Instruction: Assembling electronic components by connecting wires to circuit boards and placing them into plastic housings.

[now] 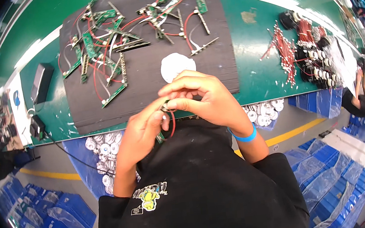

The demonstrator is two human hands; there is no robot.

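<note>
My left hand and my right hand meet in front of my chest, at the near edge of the black mat. The left fingers are closed around a small green circuit board, mostly hidden by the hand. My right thumb and fingers pinch at a small pale wire connector at the board's upper end. A red wire loops down from there. Just beyond my right hand lies a white round disc. Farther back, several green circuit boards lie tangled with red, white and grey wires.
The black mat covers the middle of the green table. On the right lie bundled red wires and black-and-white round parts. A dark box stands left. Bins of white round parts sit below the table edge.
</note>
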